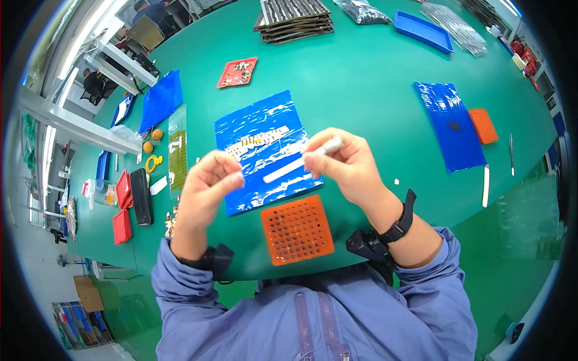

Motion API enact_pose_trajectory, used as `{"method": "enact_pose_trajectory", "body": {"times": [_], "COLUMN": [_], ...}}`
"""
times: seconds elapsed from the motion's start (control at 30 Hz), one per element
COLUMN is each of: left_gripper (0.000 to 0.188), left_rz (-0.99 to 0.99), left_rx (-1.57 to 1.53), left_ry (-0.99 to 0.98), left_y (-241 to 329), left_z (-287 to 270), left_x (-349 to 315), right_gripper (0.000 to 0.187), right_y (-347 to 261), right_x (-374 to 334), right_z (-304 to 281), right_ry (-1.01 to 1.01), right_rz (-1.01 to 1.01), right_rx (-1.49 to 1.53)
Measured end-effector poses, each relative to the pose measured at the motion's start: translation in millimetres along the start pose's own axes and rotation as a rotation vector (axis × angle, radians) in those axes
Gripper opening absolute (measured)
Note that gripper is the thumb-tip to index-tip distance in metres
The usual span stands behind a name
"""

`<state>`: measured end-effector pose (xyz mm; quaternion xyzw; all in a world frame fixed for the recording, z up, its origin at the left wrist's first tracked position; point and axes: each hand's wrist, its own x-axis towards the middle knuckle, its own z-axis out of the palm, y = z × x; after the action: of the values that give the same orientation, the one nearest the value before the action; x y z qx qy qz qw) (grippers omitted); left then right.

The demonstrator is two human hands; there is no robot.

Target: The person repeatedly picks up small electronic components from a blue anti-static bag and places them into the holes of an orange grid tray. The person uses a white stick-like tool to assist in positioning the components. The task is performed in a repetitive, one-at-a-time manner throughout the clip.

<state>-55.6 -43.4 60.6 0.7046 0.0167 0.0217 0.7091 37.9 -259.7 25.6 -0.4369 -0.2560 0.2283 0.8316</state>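
My right hand (pixel 343 165) grips a slim white stick (pixel 283 171) whose thick, pale rounded end shows above the fingers. The stick's flat tip points left over a shiny blue sheet (pixel 265 114). My left hand (pixel 211 183) is at the sheet's left edge, fingers curled and thumb pressed toward them; anything in that pinch is too small to make out. A row of small white and yellowish pieces (pixel 259 141) lies on the sheet, between and beyond my hands. Nearer to me sits an orange block (pixel 298 231) with rows of holes, many filled with small dark round parts.
A red tray (pixel 237 73) of small metal parts lies beyond the sheet. At right are another blue sheet (pixel 448 120) and an orange block (pixel 483 126). Stacked dark trays (pixel 295 21) and a blue tray (pixel 423 32) stand far back. A black case (pixel 141 196) lies left.
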Motion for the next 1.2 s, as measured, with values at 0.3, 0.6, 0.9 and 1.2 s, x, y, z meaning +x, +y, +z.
{"method": "enact_pose_trajectory", "body": {"times": [0.3, 0.6, 0.9, 1.2], "left_gripper": [0.010, 0.009, 0.009, 0.009], "left_rz": [0.134, 0.128, 0.127, 0.134], "left_rx": [-0.718, -0.727, -0.687, -0.683], "left_ry": [-0.197, -0.221, -0.214, -0.226], "left_y": [-40, -45, -45, -46], "left_z": [13, 13, 15, 15], "left_x": [-18, -21, -22, -23], "right_gripper": [0.013, 0.011, 0.007, 0.005], "right_y": [1, 2, -4, -5], "right_x": [-4, -4, -3, 0], "right_z": [7, 8, 15, 12], "right_ry": [-0.201, -0.192, -0.208, -0.296], "right_rz": [0.148, 0.147, -0.029, -0.140], "right_rx": [-0.070, -0.244, -0.517, -0.688]}}
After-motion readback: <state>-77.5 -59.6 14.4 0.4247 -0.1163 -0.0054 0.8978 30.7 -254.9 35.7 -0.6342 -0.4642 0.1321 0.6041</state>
